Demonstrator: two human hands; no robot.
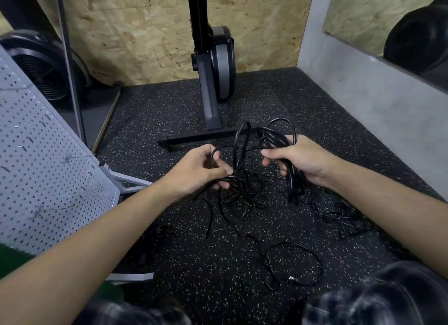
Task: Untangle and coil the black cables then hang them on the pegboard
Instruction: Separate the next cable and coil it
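A tangle of black cables (244, 179) hangs between my two hands above the speckled floor, its lower loops trailing onto the mat. My left hand (196, 172) pinches one thin loop at the tangle's left side. My right hand (300, 160) grips a thick bundle of several strands, which rises in loops above my fingers. More loose black cables (294, 264) lie on the floor in front of me, and another thin snarl (344, 218) sits under my right forearm. The grey pegboard (41, 169), with small hooks on it, leans on its stand at the left.
A black exercise machine (213, 65) with a floor bar (201, 138) stands just beyond the cables. Chipboard wall panels (145, 34) close the back, a grey wall (373, 99) the right. A fan-like wheel (43, 68) sits back left. My knees (388, 298) fill the bottom edge.
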